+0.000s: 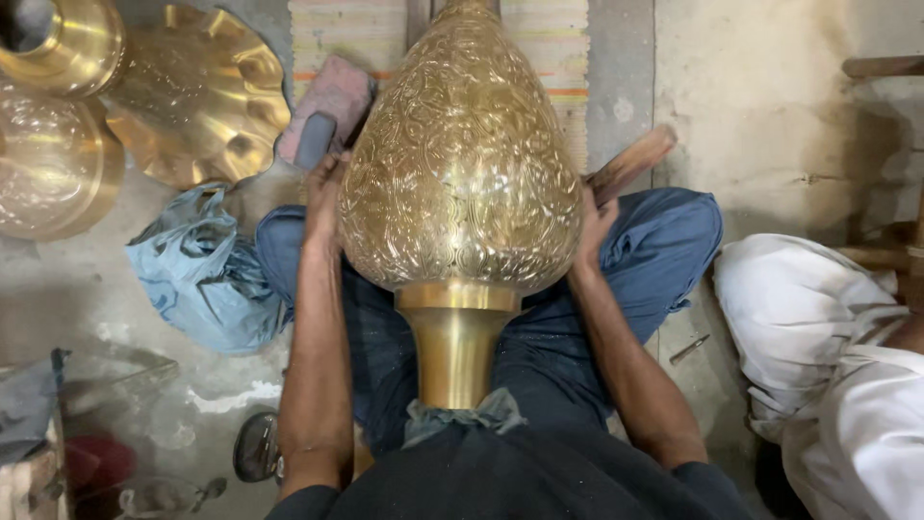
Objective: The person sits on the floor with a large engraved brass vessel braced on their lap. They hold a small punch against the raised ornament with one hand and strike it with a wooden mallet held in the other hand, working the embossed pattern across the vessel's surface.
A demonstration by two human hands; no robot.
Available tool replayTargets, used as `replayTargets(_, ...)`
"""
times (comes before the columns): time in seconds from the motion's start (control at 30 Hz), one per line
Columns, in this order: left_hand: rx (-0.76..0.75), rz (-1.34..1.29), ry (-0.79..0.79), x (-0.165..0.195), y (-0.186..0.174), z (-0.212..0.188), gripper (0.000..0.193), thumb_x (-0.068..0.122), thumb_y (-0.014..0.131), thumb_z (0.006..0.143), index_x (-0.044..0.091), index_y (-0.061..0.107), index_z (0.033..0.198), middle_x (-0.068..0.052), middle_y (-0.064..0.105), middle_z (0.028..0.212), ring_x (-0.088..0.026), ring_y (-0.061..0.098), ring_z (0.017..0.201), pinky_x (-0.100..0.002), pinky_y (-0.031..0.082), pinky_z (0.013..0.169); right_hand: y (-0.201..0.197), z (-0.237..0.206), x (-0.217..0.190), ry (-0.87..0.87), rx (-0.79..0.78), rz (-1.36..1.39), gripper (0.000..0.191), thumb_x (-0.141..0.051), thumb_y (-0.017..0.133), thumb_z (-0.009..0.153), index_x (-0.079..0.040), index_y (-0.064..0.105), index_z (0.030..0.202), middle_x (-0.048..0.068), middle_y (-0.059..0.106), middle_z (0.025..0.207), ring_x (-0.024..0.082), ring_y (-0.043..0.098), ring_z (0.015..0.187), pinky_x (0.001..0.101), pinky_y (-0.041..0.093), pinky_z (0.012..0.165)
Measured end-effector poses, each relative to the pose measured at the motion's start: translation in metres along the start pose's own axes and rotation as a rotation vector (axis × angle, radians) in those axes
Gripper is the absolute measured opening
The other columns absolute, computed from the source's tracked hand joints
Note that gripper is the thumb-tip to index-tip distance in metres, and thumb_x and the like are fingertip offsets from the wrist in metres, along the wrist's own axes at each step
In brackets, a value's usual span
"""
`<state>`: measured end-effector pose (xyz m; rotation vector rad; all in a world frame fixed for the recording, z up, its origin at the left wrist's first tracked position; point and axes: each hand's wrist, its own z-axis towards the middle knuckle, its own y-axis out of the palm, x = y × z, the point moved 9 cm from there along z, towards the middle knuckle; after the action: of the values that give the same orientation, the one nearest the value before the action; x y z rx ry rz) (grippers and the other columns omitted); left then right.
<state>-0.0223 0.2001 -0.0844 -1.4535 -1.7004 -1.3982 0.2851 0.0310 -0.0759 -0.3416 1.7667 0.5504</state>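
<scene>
Both hands steady an engraved brass vase [460, 164] across a seated person's lap
Left hand [324, 197] and right hand [594, 223] press its flanks, fingers hidden, grip unclear; brass bowls [192, 91] crowd left, bare floor [760, 106] right

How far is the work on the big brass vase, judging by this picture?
Done, as it looks: the bulging body of the brass vase is covered all over with fine engraved pattern. In hand: the left hand and the right hand press its two sides, steadying it on the lap. Possibly left: the smooth neck carries no pattern. Neither hand holds a tool.
</scene>
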Motion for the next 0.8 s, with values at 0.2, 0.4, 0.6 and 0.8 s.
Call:
replayTargets(0.2,-0.087,0.215,0.025,0.002,-0.003,0.018,0.018,0.023,0.063,0.108,0.006,0.067,0.108,0.003,0.067,0.09,-0.005,0.057,0.074,-0.023,0.048,0.063,-0.004,-0.013,0.021,0.003,-0.024,0.103,0.029,-0.017,0.07,0.099,0.005,0.063,0.116,0.006,0.068,0.102,0.014,0.065,0.084,0.0296,0.055,0.073)
replayTargets(0.4,0.088,0.614,0.405,0.044,-0.017,-0.004,0.029,0.022,0.074,0.106,-0.003,0.067,0.12,-0.006,0.071,0.109,-0.011,0.064,0.098,-0.026,0.053,0.088,-0.011,-0.009,0.003,-0.177,-0.022,-0.125,0.026,-0.015,0.072,0.103,0.004,0.062,0.117,0.006,0.07,0.105,0.014,0.065,0.093,0.0291,0.054,0.084)
replayTargets(0.6,0.134,0.777,0.676,0.092,0.031,-0.098,0.016,0.002,0.082,0.101,-0.004,0.071,0.111,-0.011,0.074,0.111,-0.015,0.068,0.094,-0.026,0.055,0.083,-0.025,-0.005,-0.035,-0.237,-0.079,-0.248,0.025,-0.016,0.075,0.103,0.001,0.059,0.112,0.006,0.068,0.097,0.016,0.065,0.086,0.033,0.053,0.077)
replayTargets(0.8,-0.265,0.63,0.532,0.083,0.11,-0.129,0.018,-0.004,0.079,0.097,-0.001,0.071,0.112,-0.012,0.076,0.118,-0.015,0.077,0.099,-0.026,0.064,0.084,0.015,-0.032,-0.084,-0.569,-0.511,-1.05,0.045,-0.001,0.08,0.083,0.0,0.058,0.122,0.019,0.069,0.105,0.034,0.067,0.1,0.0437,0.052,0.086)
